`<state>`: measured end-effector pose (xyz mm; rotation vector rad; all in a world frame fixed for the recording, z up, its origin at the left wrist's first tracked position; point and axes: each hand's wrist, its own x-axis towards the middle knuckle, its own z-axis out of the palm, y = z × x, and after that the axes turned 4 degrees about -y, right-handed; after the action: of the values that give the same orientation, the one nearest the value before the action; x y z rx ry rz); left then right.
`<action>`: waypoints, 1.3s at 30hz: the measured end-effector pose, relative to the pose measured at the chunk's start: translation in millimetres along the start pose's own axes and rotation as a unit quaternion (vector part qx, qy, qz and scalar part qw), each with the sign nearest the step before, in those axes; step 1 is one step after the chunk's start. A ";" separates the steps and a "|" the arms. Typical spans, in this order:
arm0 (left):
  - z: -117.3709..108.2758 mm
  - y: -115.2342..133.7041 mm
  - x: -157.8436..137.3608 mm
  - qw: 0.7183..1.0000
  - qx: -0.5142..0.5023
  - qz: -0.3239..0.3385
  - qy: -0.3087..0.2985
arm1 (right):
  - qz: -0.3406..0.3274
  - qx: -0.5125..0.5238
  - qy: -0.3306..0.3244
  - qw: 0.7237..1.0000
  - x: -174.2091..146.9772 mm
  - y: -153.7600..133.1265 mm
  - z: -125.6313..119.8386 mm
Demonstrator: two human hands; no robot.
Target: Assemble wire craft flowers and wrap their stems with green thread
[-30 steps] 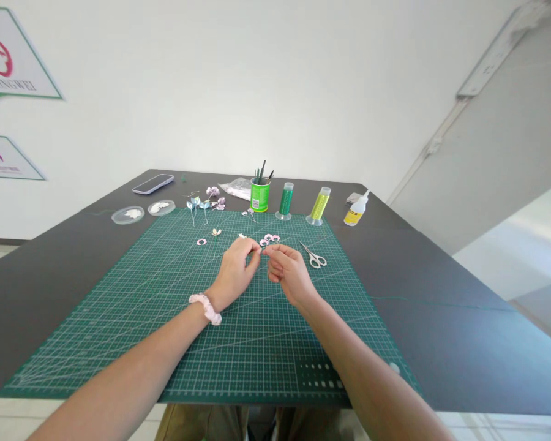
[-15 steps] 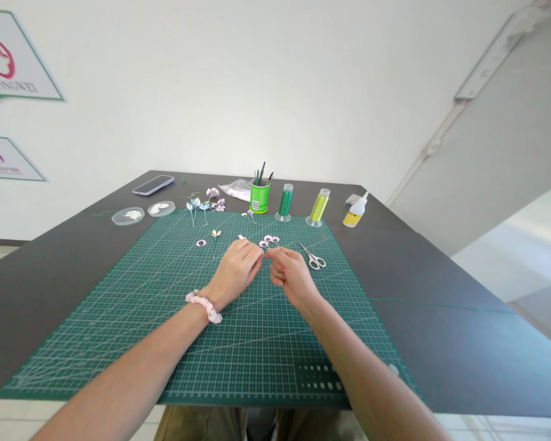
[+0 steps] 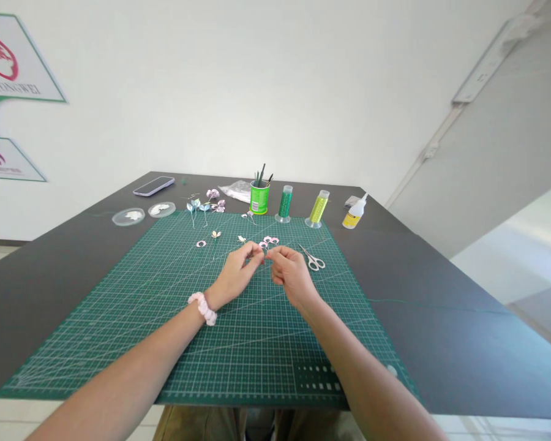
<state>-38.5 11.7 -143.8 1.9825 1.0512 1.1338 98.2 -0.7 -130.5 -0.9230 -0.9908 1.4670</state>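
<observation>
My left hand [image 3: 239, 269] is bent in a pinch, thumb and fingertips meeting at the thin stem of a pink looped-petal flower [image 3: 274, 240]. Close beside it, my right hand [image 3: 292, 274] is closed, its thumb and forefinger pinching the same stem just below the petals. The stem itself is mostly covered by the fingers. Beyond my left hand lies a small cream blossom [image 3: 241, 239]. Another cream blossom with a green stem [image 3: 216, 234] and a pink ring-shaped petal [image 3: 201, 244] lie farther left. White-handled scissors [image 3: 315, 263] rest to the right of my right hand.
A green cutting mat [image 3: 239, 343] covers the middle of the dark table [image 3: 422, 343]. Behind it stand a green tin of tools [image 3: 259, 199], two thread spools [image 3: 284, 205] and a glue bottle [image 3: 354, 214]. Finished flowers [image 3: 204, 206], shallow dishes [image 3: 128, 217] and a phone [image 3: 153, 186] are at back left.
My left hand has turned, its thumb now showing below the fingers, and uncovered the cream blossom behind it. My right hand stays nearly in place.
</observation>
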 end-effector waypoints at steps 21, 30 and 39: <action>-0.5 6.2 2.2 0.954 -0.254 -0.155 -0.027 | -0.021 -0.021 -0.030 0.999 -0.4 4.2 0.7; -1.4 6.3 -0.3 0.999 0.001 -0.032 0.036 | 0.007 0.010 -0.041 0.999 -1.6 5.6 1.7; 0.3 -0.5 -3.5 0.973 0.187 0.112 0.073 | 0.020 0.056 -0.058 0.997 -2.2 2.0 0.9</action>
<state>-39.5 8.9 -145.8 2.3916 1.2106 1.2914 96.9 -3.1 -132.0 -0.7872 -0.9680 1.6085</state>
